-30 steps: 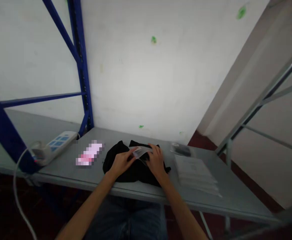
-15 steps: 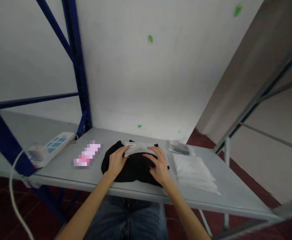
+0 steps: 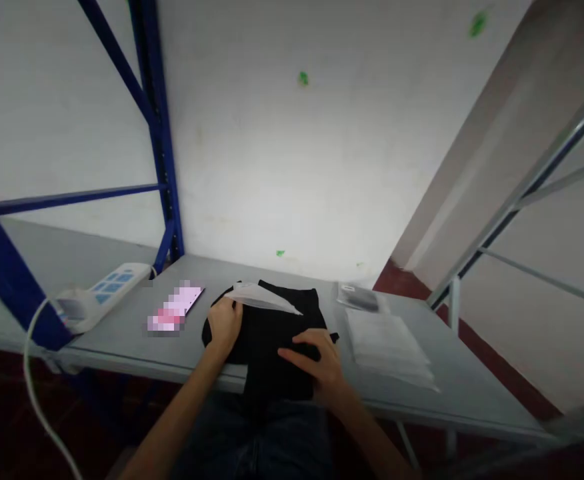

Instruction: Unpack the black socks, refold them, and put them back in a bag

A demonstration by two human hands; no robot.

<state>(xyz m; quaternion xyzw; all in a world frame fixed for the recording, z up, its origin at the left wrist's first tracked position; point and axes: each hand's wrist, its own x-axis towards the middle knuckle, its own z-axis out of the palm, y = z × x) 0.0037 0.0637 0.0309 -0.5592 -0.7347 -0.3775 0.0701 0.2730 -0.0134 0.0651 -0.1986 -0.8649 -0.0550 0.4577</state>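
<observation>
Black folded fabric (image 3: pixel 272 333), which looks like a garment, lies on the grey shelf before me, part of it hanging over the front edge. Across its upper left part rests a whitish translucent plastic bag (image 3: pixel 259 295). My left hand (image 3: pixel 225 323) is closed on the left end of this bag, its fingertips partly hidden. Lower on the right, my right hand (image 3: pixel 322 360) lies on the black fabric with thumb and forefinger stretched out and apart.
Right of the fabric is a stack of clear plastic bags (image 3: pixel 387 347); behind it lies a bag with something dark inside (image 3: pixel 359 298). A phone (image 3: pixel 177 307) and a white power strip (image 3: pixel 107 293) lie left. Blue rack posts (image 3: pixel 162 147) stand at the left.
The plastic bag has shifted left with my left hand and now lies slanted. My right hand has let go of it and moved down; the black fabric now reaches over the shelf's front edge.
</observation>
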